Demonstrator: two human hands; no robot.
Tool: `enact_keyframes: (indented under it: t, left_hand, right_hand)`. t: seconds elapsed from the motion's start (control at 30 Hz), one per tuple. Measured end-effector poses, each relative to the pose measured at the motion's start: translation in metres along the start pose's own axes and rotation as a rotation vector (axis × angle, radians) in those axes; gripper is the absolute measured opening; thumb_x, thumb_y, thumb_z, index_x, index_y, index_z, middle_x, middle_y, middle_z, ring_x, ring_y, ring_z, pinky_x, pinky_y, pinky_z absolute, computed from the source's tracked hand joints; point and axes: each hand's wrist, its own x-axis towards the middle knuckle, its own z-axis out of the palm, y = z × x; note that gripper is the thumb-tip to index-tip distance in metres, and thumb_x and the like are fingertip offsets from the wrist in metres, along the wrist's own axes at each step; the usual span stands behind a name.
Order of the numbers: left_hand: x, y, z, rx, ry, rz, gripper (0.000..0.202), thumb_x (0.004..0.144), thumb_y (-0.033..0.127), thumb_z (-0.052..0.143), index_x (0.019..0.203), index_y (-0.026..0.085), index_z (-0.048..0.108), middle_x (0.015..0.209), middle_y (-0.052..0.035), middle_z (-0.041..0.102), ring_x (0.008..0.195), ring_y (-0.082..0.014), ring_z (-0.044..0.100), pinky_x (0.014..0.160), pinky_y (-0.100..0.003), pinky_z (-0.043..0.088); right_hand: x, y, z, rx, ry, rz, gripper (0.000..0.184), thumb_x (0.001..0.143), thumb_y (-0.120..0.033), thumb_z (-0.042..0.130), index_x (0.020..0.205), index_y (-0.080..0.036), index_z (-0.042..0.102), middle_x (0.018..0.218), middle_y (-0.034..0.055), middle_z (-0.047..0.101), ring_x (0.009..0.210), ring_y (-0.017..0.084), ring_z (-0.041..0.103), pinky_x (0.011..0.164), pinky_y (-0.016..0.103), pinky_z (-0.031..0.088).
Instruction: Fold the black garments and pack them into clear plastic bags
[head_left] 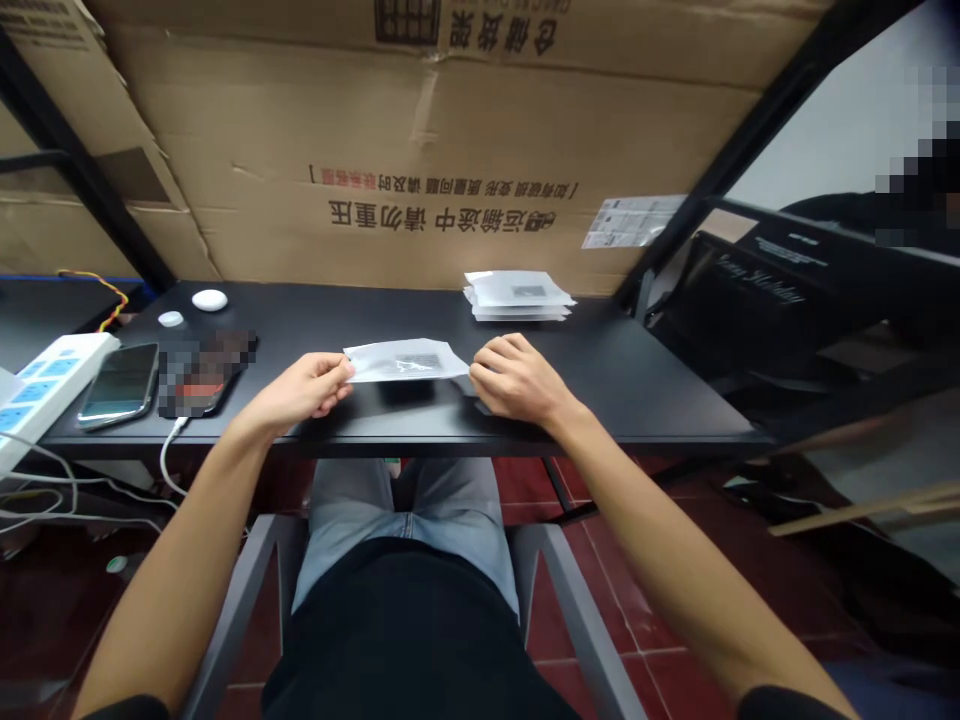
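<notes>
A flat white plastic packet point(382, 362) with a grey printed patch is stretched level between my two hands, just above the desk. My left hand point(315, 384) pinches its left end between thumb and fingers. At the opposite end, my right hand point(517, 380) has its fingers curled closed on the packet's right corner. Beyond my right hand, a small stack of similar white packets point(517, 290) lies on the black desk point(315, 310) near the cardboard backing.
Left on the desk are two phones, one dark point(120, 385) and one partly blurred point(210, 375), a white oval case point(209, 300) and a small white lid point(171, 319). A power strip point(56, 385) with cables borders them. Cardboard point(262, 110) rises behind; a black bag point(757, 290) is at right.
</notes>
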Motion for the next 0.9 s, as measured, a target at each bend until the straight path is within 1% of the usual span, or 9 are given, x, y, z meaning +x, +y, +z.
enact_keyframes:
  t: [0.07,0.17,0.23,0.33,0.47,0.57,0.67,0.73,0.9]
  left_hand:
    - [0.001,0.003,0.009,-0.002,-0.050,-0.018,0.044,0.098,0.056,0.074,0.080,0.021,0.054,0.072,0.0030,0.055,0.049,-0.0046,0.037,0.043,-0.018,0.029]
    - [0.003,0.007,0.024,-0.022,-0.119,-0.022,0.044,0.099,0.057,0.073,0.081,0.021,0.054,0.071,0.0031,0.055,0.049,-0.0048,0.036,0.043,-0.018,0.029]
    - [0.004,0.009,0.030,-0.022,-0.137,-0.006,0.045,0.100,0.058,0.073,0.081,0.022,0.054,0.070,0.0031,0.055,0.048,-0.0053,0.037,0.043,-0.018,0.030]
    - [0.008,0.007,0.032,-0.038,-0.078,0.034,0.048,0.101,0.064,0.069,0.082,0.022,0.056,0.070,0.0016,0.059,0.048,-0.0075,0.045,0.042,-0.020,0.034]
    - [0.014,-0.002,0.024,-0.027,0.121,0.112,0.059,0.101,0.078,0.058,0.087,0.021,0.062,0.071,-0.0019,0.065,0.054,-0.0126,0.058,0.049,-0.024,0.046]
    - [0.018,-0.013,0.016,0.216,0.310,0.198,0.057,0.104,0.075,0.054,0.089,0.021,0.065,0.080,-0.0057,0.073,0.070,-0.0183,0.069,0.068,-0.030,0.059]
    - [0.020,-0.025,0.010,0.644,0.424,0.236,0.046,0.108,0.062,0.052,0.103,0.021,0.073,0.108,-0.0124,0.081,0.105,-0.0289,0.075,0.101,-0.044,0.060]
    - [0.020,-0.033,0.010,0.876,0.421,0.236,0.044,0.109,0.053,0.052,0.125,0.019,0.075,0.135,-0.0175,0.078,0.132,-0.0349,0.069,0.119,-0.051,0.052]
    - [0.019,-0.045,0.013,1.129,0.321,0.148,0.063,0.113,0.052,0.044,0.168,0.022,0.055,0.179,-0.0177,0.046,0.169,-0.0390,0.037,0.137,-0.062,0.028]
  right_hand:
    - [0.004,-0.007,-0.001,0.036,-0.005,0.014,0.032,0.108,-0.031,0.057,0.131,-0.018,0.076,0.137,0.0196,0.075,0.131,0.038,0.061,0.114,0.056,0.046]
    - [0.024,-0.031,0.003,0.102,-0.052,0.022,0.067,0.103,-0.032,0.066,0.165,-0.012,0.052,0.171,0.0239,0.053,0.153,0.040,0.052,0.122,0.056,0.047]
    - [0.039,-0.045,0.004,0.123,-0.127,0.044,0.076,0.101,-0.019,0.061,0.174,-0.014,0.039,0.176,0.0218,0.049,0.154,0.037,0.055,0.118,0.052,0.053]
    - [0.052,-0.042,-0.005,0.146,-0.201,0.080,0.083,0.095,-0.003,0.052,0.176,-0.020,0.040,0.169,0.0147,0.061,0.145,0.033,0.065,0.109,0.044,0.059]
    - [0.055,0.017,-0.037,0.157,-0.074,0.204,0.083,0.090,0.000,0.053,0.169,-0.024,0.053,0.164,0.0096,0.067,0.143,0.034,0.067,0.115,0.046,0.057]
    - [0.056,0.083,-0.048,0.076,0.072,0.352,0.074,0.091,-0.002,0.052,0.161,-0.019,0.062,0.159,0.0111,0.070,0.146,0.038,0.063,0.123,0.058,0.050]
    - [0.056,0.137,-0.031,-0.009,0.152,0.421,0.071,0.096,-0.002,0.044,0.164,-0.016,0.059,0.166,0.0149,0.063,0.156,0.036,0.054,0.133,0.062,0.034]
    - [0.053,0.159,-0.009,-0.001,0.071,0.447,0.071,0.100,-0.003,0.035,0.168,-0.014,0.054,0.174,0.0184,0.053,0.164,0.035,0.044,0.136,0.064,0.019]
    - [0.044,0.179,0.035,0.141,-0.178,0.527,0.058,0.113,-0.022,0.049,0.170,-0.016,0.051,0.180,0.0263,0.042,0.169,0.040,0.036,0.133,0.074,0.024]
